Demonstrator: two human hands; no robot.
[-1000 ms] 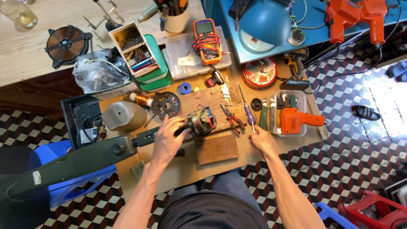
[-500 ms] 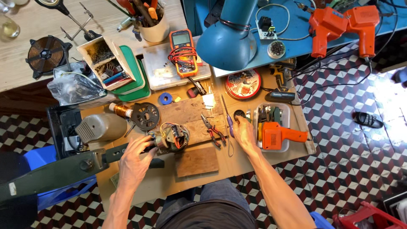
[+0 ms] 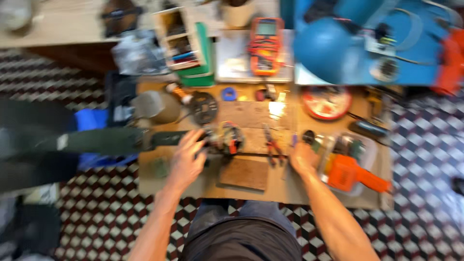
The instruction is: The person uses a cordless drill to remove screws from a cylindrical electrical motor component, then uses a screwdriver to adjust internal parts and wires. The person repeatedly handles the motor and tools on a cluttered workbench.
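The picture is blurred by motion. My left hand [image 3: 187,157] rests on a small motor part with copper windings [image 3: 227,140], which lies on the low wooden bench [image 3: 251,193]; a dark long handle [image 3: 121,140] runs off to its left. My right hand [image 3: 302,157] sits on the bench next to a screwdriver [image 3: 293,140] and red-handled pliers [image 3: 273,145]; whether it grips anything is unclear. A small wooden block [image 3: 244,173] lies between my hands.
An orange power tool [image 3: 353,176] lies in a clear tray at the right. A red round tin [image 3: 327,101], orange multimeter [image 3: 265,46], blue lamp shade [image 3: 321,50], parts box [image 3: 176,38] and dark disc [image 3: 204,107] stand behind. Checkered floor surrounds the bench.
The view has swung and blurred. My right hand has drawn down from the tools toward the bench's front; my left hand stays on the motor part.
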